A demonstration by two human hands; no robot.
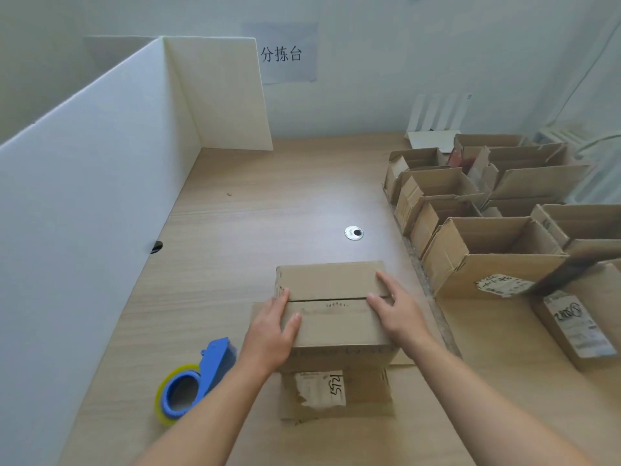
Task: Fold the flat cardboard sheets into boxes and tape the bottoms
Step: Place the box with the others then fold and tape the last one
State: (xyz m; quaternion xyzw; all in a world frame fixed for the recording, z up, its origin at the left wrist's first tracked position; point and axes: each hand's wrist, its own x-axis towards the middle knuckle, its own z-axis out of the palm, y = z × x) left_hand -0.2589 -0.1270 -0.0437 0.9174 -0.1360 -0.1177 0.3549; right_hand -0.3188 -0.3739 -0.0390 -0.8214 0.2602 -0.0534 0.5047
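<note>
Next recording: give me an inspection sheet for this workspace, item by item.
surface: wooden table with a metal grommet hole.
job's things: cardboard box, flaps folded shut, no tape seen on the seam; blue tape dispenser to its left.
clutter: open boxes crowded along the right.
grippers: left hand and right hand press flat on the flaps.
cables: cord-like line on the far-right wall; unclear.
surroundings: white partition at left, paper sign on the wall.

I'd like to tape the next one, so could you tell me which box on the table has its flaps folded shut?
The box pressed by the left hand and right hand; the boxes at right all stand open.
</note>
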